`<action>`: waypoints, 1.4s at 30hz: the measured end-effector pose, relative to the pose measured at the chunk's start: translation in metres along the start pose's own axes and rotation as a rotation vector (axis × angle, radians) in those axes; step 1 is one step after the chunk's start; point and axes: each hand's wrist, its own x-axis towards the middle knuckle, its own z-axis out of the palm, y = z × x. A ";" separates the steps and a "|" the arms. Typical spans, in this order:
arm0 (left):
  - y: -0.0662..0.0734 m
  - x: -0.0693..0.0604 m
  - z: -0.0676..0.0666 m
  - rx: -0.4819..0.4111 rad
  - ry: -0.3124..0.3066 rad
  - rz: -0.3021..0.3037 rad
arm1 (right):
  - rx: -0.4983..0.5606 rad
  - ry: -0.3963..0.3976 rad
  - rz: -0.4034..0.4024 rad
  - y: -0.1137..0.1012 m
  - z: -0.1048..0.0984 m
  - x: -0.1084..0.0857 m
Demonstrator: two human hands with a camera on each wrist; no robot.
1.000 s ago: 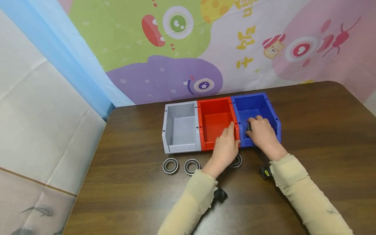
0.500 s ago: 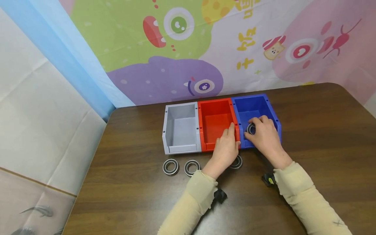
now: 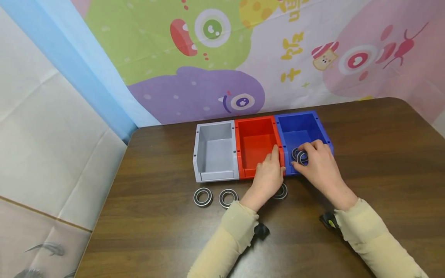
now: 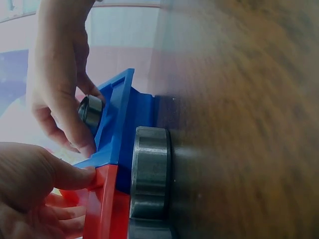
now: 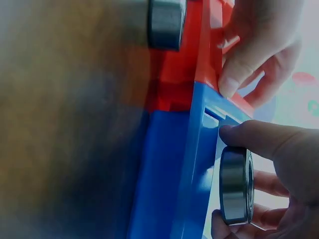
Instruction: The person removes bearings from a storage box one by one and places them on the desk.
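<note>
— At the front of the blue bin (image 3: pixel 299 135), what does my right hand (image 3: pixel 321 164) have?

— Your right hand grasps one metal ring bearing (image 5: pixel 233 184). You pinch it between the thumb and the fingers, as the right wrist view shows well. It is held at the low front side of this bin; whether it also touches the bin, I cannot tell.

— And the other ring that I see there?

— It is a second bearing (image 3: pixel 294 153), a little deeper in the blue bin. The held one covers it partly, so I cannot say exactly how it lies.

— Please, what about my left hand (image 3: pixel 265 178)?

— Your left hand grips the edge of the red bin (image 3: pixel 253 146), on the side which meets the blue one. Your index finger lies along the top of this wall, and your thumb is at the front corner.

— Where are the remaining pieces?

— The grey bin (image 3: pixel 216 176) stands directly beside the red one, so the three bins make one row. Before the row, on the brown table (image 3: pixel 156 220), the head view shows you a left bearing (image 3: pixel 196 197), a middle bearing (image 3: pixel 221 198) near your sleeve (image 3: pixel 222 243), and a right bearing (image 3: pixel 285 191), partly hidden by your left hand.
</note>
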 end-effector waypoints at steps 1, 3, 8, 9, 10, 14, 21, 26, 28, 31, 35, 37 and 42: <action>0.000 0.000 0.000 -0.002 0.000 0.002 | -0.002 -0.005 -0.004 0.000 0.000 -0.002; 0.000 0.000 0.000 -0.002 0.000 0.006 | -0.005 -0.009 -0.011 0.000 -0.001 -0.006; 0.000 0.000 0.000 0.001 0.002 0.004 | -0.016 -0.022 -0.026 0.000 -0.003 -0.014; 0.000 0.000 -0.001 0.000 0.000 0.002 | -0.017 -0.029 -0.028 0.000 -0.004 -0.016; 0.000 0.000 -0.001 -0.003 -0.003 0.000 | -0.019 -0.036 -0.032 0.000 -0.004 -0.017; 0.000 0.001 0.000 -0.014 -0.009 -0.002 | -0.024 -0.067 -0.043 0.000 -0.006 -0.024; 0.000 0.001 -0.002 -0.030 -0.021 -0.009 | -0.034 -0.118 -0.054 0.001 -0.006 -0.034; 0.000 0.001 -0.001 -0.037 -0.025 -0.014 | -0.054 -0.191 -0.066 0.002 -0.007 -0.038; 0.000 0.001 -0.001 -0.034 -0.022 -0.010 | -0.066 -0.228 -0.074 0.002 -0.008 -0.039; 0.000 0.001 -0.001 -0.026 -0.016 -0.006 | -0.077 -0.264 -0.103 0.003 -0.008 -0.041; 0.000 0.001 0.000 -0.011 -0.010 -0.002 | -0.069 -0.311 -0.151 0.004 -0.006 -0.043; 0.000 0.001 0.000 -0.004 -0.009 0.000 | -0.063 -0.336 -0.167 0.004 -0.005 -0.043; 0.000 0.000 -0.001 0.002 -0.001 0.002 | -0.066 -0.354 -0.183 0.004 -0.003 -0.043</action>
